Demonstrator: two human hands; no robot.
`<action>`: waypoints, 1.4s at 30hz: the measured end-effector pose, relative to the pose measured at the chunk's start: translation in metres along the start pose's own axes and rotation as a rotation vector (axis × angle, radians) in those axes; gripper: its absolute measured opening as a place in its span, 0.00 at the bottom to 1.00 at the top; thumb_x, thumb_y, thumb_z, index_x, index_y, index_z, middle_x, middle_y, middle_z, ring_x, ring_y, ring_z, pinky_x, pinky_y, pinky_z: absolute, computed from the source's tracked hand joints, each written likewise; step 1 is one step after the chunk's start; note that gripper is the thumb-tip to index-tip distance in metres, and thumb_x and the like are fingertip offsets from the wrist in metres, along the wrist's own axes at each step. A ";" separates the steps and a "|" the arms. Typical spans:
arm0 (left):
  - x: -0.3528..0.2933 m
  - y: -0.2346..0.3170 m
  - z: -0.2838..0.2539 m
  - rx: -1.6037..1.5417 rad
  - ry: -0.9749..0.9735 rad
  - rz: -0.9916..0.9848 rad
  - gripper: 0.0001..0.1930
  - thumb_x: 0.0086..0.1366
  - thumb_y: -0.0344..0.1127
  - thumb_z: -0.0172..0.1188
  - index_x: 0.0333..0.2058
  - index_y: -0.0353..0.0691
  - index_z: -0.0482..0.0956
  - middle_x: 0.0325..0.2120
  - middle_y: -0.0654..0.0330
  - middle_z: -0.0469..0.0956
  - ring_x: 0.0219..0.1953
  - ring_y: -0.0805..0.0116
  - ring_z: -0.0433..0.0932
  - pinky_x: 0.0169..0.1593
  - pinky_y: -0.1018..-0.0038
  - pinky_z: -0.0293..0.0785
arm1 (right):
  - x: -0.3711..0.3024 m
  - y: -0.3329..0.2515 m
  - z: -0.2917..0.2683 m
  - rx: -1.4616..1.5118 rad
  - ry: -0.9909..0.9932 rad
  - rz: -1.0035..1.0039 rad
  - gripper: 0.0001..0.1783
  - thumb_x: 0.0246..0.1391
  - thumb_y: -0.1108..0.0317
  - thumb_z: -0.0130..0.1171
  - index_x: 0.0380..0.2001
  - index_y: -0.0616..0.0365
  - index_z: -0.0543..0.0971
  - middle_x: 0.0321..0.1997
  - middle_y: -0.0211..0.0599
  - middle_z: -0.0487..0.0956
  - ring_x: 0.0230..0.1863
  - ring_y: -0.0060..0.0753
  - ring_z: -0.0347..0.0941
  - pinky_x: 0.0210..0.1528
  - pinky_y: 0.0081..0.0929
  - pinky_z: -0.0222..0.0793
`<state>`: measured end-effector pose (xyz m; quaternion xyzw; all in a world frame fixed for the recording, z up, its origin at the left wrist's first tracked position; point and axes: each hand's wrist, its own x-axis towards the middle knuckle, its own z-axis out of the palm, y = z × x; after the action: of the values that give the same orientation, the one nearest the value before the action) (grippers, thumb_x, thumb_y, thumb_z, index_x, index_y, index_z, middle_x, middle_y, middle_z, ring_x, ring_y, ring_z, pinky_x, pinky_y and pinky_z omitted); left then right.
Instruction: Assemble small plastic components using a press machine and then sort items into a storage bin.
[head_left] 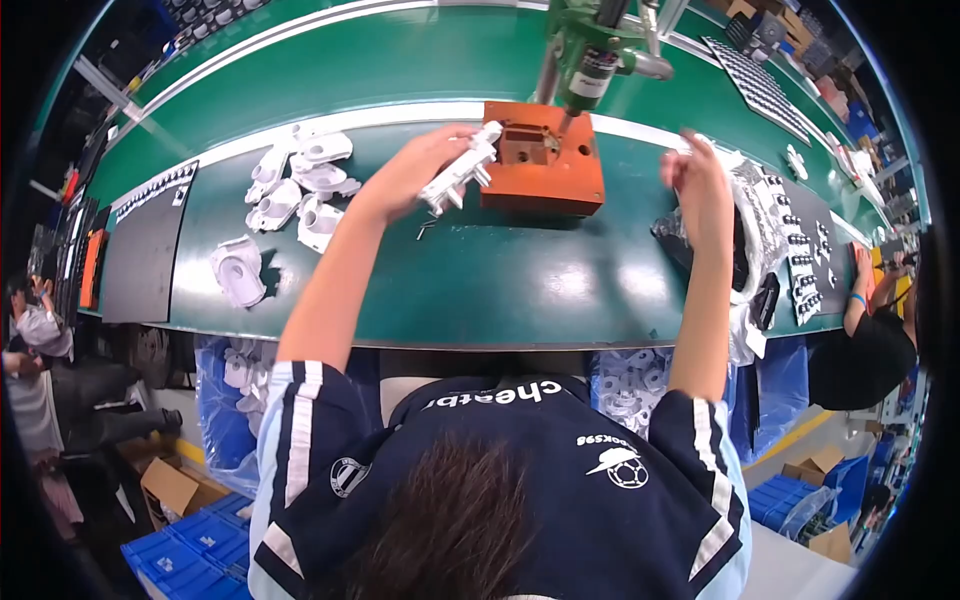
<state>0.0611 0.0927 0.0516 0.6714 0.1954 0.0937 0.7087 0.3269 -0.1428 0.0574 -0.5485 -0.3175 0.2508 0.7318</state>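
Head view: left hand (415,170) holds white part (460,172) beside orange fixture (545,160).

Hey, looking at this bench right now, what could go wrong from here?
1. The left hand holds a white plastic part right beside the orange fixture under the green press tool; fingers might get pinched there.
2. The small metal pin lying loose on the green bench may get lost.
3. The right hand hovers over the bag of parts and might snag it.
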 end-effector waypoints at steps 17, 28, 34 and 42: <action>-0.081 -0.039 0.054 -1.156 -0.348 0.337 0.24 0.65 0.49 0.39 0.53 0.40 0.64 0.39 0.43 0.69 0.23 0.61 0.70 0.20 0.72 0.66 | -0.103 0.068 0.064 0.101 -0.132 0.323 0.12 0.55 0.71 0.45 0.39 0.67 0.72 0.29 0.39 0.76 0.28 0.26 0.71 0.37 0.22 0.67; -0.098 -0.026 0.069 -1.596 -0.534 0.194 0.24 0.66 0.50 0.41 0.53 0.38 0.64 0.38 0.44 0.64 0.20 0.65 0.66 0.18 0.75 0.65 | -0.117 0.063 0.063 -0.027 -0.174 0.323 0.12 0.55 0.72 0.44 0.40 0.67 0.72 0.29 0.39 0.76 0.29 0.24 0.71 0.38 0.20 0.66; -0.100 -0.026 0.077 -1.233 -0.229 0.302 0.23 0.65 0.50 0.43 0.51 0.37 0.65 0.37 0.49 0.68 0.23 0.64 0.70 0.22 0.72 0.69 | -0.118 0.055 0.068 -0.041 -0.216 0.316 0.13 0.56 0.69 0.46 0.40 0.67 0.72 0.30 0.39 0.77 0.31 0.25 0.72 0.39 0.21 0.66; -0.103 -0.021 0.103 0.449 0.387 0.836 0.29 0.48 0.49 0.68 0.47 0.41 0.71 0.40 0.53 0.68 0.39 0.66 0.69 0.39 0.73 0.67 | -0.133 0.012 0.125 0.255 -0.645 0.173 0.58 0.30 0.62 0.75 0.64 0.59 0.51 0.62 0.40 0.60 0.61 0.32 0.59 0.60 0.30 0.56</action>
<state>0.0063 -0.0446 0.0485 0.7983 0.0531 0.4475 0.3996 0.1448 -0.1547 0.0454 -0.3701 -0.4506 0.5097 0.6327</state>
